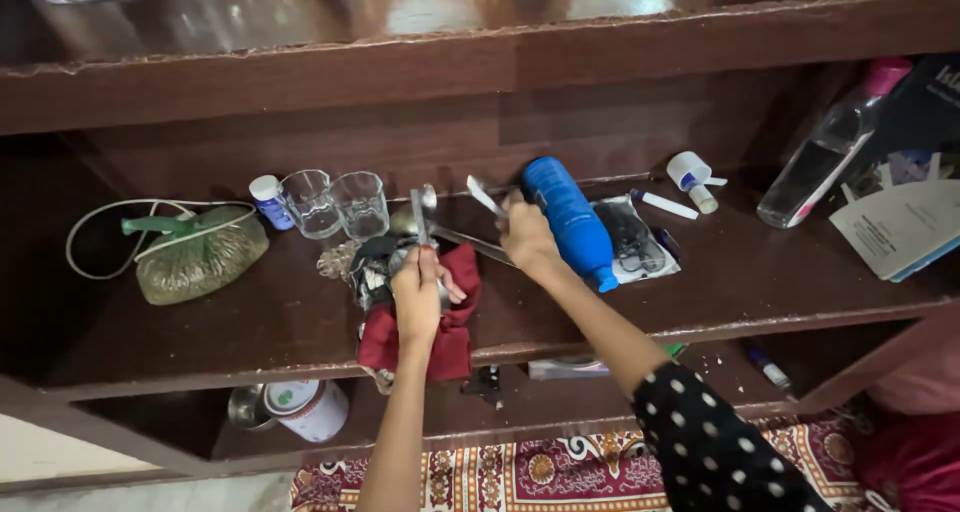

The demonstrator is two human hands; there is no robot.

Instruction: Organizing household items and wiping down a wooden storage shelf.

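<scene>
While I watch at frame centre, my left hand pinches a spoon over the red cloth. My right hand grips a flat utensil. Cutlery pile remains unsorted.

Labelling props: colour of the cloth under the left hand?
Dark red cloth, clearest in the head view.

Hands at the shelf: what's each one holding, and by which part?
Left hand grips a thin metal utensil by its lower end, over the red cloth. Right hand pinches a small pale strip by its near end; what it is cannot be told.
</scene>
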